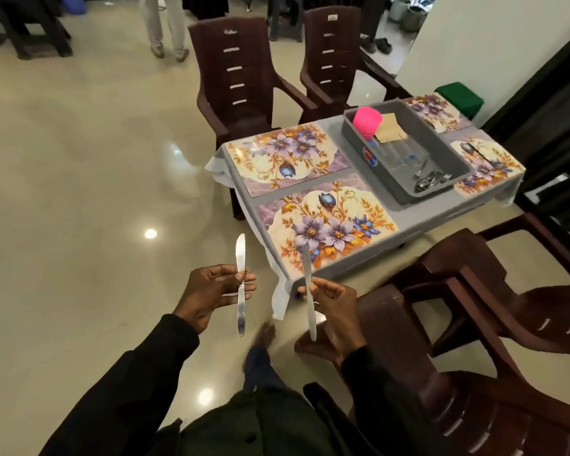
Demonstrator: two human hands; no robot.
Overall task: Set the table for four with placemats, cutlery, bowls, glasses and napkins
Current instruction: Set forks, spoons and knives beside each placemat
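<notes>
Knives: two steel table knives in the lower centre of the frame, both off the table, one per hand.
- Left hand (211,291): pinches the left knife (240,258) at mid-length between thumb and fingertips, other fingers loosely extended. Blade points up-frame, handle hangs below the fingers.
- Right hand (333,301): fingers curled round the right knife (311,320). Its blade overlaps the near placemat (359,205) in the view; whether they touch cannot be told.
- Table (343,169), grey cloth, centre right. Three more floral placemats lie flat on it: far-left placemat (283,156), far-right placemat (436,111), right-edge placemat (487,166).
- Grey tub (352,130) sits between the left and right mat pairs. It holds a pink plastic bowl (367,118), brown napkins (390,128), clear glasses (405,153) lying on their sides and loose cutlery (431,182) at its near end.
- Brown plastic chairs: two in the upper centre (241,77), more at the lower right (474,291).
</notes>
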